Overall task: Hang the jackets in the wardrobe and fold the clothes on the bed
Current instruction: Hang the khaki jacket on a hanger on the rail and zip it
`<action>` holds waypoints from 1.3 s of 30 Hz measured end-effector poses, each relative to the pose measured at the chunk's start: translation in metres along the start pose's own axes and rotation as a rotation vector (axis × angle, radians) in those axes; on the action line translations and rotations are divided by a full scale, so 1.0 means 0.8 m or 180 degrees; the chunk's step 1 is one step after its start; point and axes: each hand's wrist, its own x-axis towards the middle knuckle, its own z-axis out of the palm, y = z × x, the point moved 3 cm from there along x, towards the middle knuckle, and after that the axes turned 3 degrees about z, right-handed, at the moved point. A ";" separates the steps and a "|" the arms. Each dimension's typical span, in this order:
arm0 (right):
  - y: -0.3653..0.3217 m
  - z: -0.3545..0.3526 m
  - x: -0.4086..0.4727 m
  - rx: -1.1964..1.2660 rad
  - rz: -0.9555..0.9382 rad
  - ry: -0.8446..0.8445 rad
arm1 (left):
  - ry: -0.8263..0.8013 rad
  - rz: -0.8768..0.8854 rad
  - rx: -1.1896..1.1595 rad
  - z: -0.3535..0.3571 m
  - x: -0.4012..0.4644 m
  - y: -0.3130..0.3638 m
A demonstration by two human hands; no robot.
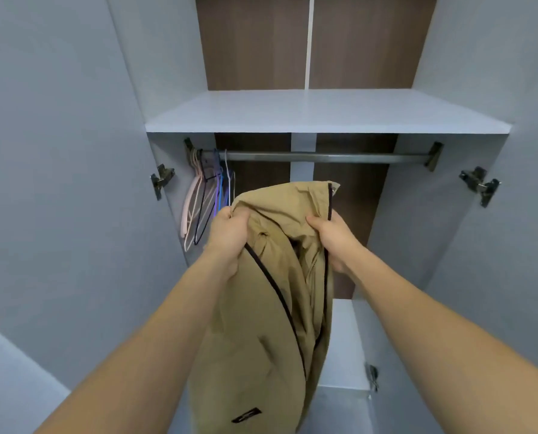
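We are standing before the open wardrobe (73,151), its pale doors swung wide on both sides and a white shelf (324,111) running across above the metal rail (324,157). We are holding a tan jacket (261,324) up in front of the lower compartment, below the rail and not touching it; most of the cloth is hanging down between our forearms, its dark-edged zip lines trailing toward the bottom of the view. Our left hand (228,234) is gripping the upper left fold, fingers curled over the cloth so the fabric is bunching out above the knuckles. Our right hand (335,234) is gripping the upper right edge beside the zip, thumb lying on the near face; we cannot tell how its other fingers are lying behind the cloth. A cluster of bare hangers (205,198) is hanging at the rail's far left end, just beside our left hand.
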 end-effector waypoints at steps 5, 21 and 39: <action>-0.028 0.012 0.066 -0.2449 -0.0296 -0.0007 | -0.0061 -0.0767 -0.0307 0.028 0.072 -0.042; -0.044 -0.038 0.289 -0.1804 -0.0758 0.0495 | -0.0872 -0.0527 0.2967 0.109 0.267 -0.101; -0.049 -0.009 0.351 -0.2797 -0.0995 0.0031 | 0.1084 -0.0296 0.3783 0.060 0.384 -0.090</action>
